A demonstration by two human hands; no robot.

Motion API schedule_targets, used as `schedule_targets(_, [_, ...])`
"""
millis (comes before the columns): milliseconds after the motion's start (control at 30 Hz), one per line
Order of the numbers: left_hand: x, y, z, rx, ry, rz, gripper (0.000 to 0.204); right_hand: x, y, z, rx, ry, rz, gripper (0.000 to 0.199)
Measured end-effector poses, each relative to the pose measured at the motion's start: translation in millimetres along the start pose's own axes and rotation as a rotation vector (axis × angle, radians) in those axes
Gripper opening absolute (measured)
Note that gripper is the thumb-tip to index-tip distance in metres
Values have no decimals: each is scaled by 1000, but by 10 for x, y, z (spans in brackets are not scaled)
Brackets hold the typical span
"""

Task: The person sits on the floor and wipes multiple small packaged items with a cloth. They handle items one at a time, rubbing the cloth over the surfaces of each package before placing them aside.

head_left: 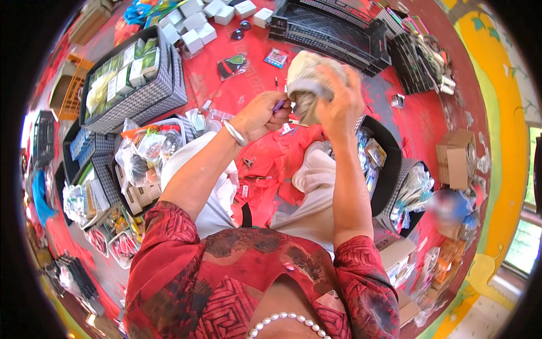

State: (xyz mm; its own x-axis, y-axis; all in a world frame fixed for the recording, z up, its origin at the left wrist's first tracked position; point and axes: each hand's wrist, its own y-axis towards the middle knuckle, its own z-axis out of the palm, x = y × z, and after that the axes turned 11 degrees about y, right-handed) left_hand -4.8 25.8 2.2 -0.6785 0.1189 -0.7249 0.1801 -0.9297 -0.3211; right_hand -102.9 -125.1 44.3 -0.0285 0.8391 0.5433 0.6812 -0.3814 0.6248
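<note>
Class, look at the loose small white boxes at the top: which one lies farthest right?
The white box close beside the black crate; the other white boxes all lie farther left, most of them bunched together.

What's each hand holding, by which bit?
The right hand grips a cream cloth bundle by its right side; the left hand holds a small purple object, part unclear.

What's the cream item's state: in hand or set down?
In hand: the right hand grips the cream item at its right side.
</note>
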Motion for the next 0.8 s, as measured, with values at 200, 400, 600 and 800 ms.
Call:
schedule_targets(200, [62, 3, -73, 168, -407, 7, 25, -667, 157, -294, -339, -43, 232, 40])
schedule_targets(400, [88, 101, -57, 360, -578, 118, 25, -289, 48, -158, -337, 628, 291, 38])
schedule_targets(600, [142, 133, -45, -96, -343, 222, 31, 470, -242, 245, 85, 265, 53, 45])
schedule_targets(800, [64, 86, -263, 163, -500, 324, 40, 393, -329, 262, 257, 417, 91, 40])
